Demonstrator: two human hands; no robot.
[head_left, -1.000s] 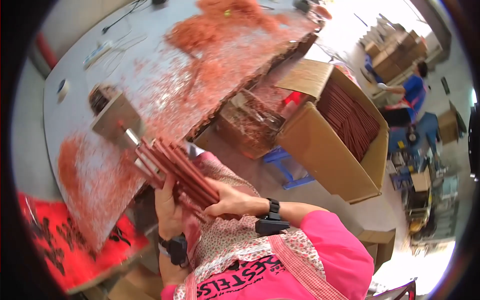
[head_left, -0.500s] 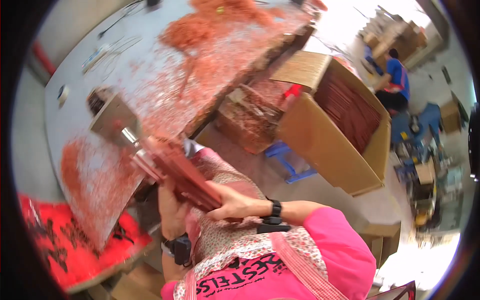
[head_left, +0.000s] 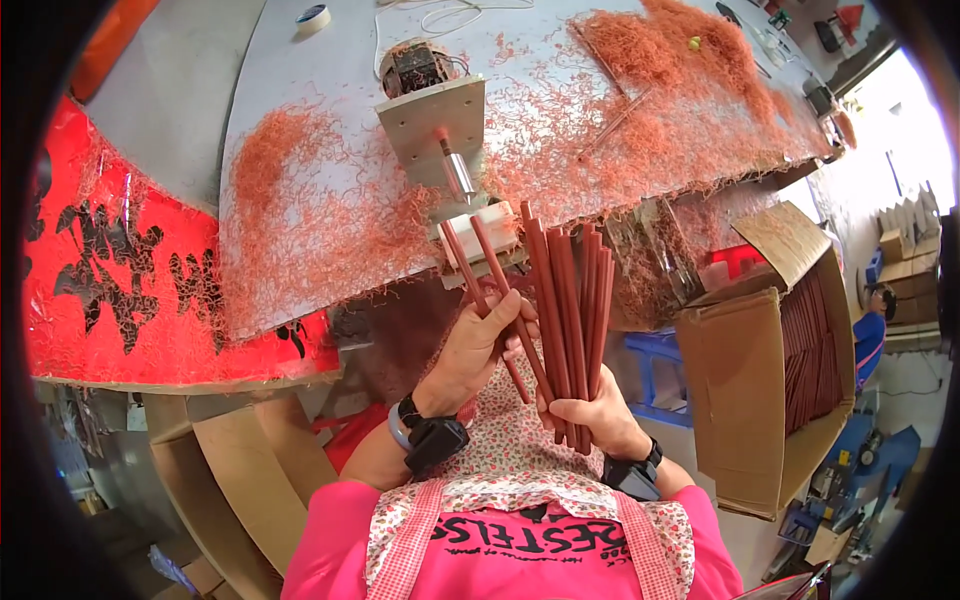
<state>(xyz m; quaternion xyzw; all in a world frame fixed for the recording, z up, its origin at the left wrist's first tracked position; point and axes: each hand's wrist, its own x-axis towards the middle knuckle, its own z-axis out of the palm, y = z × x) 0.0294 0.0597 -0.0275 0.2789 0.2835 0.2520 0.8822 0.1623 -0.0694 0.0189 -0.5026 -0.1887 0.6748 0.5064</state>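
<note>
A bunch of slim reddish-brown sticks (head_left: 568, 310) stands in my right hand (head_left: 592, 412), its fingers wrapped round their lower ends. My left hand (head_left: 478, 340) pinches two similar sticks (head_left: 494, 258) between thumb and fingers, just left of the bunch. Their upper ends overlap a white block (head_left: 492, 228) at the table's front edge. Beyond that block, a small motor (head_left: 416, 68) sits behind an upright metal plate (head_left: 437, 122). A shiny metal spindle (head_left: 457, 172) sticks out of the plate toward me.
Orange-red shavings (head_left: 640, 60) lie in heaps over the pale table (head_left: 350, 50). Right of me, an open cardboard box (head_left: 735, 385) holds many sticks. A blue stool (head_left: 655, 375) stands beside it. Red sheeting (head_left: 130, 270) lies at left, above cardboard (head_left: 240, 460). A person (head_left: 870, 330) is at far right.
My view has turned toward the motor. Both hands were close together at the bundle of sticks; now they are apart, the left with two sticks and the right with the upright bunch.
</note>
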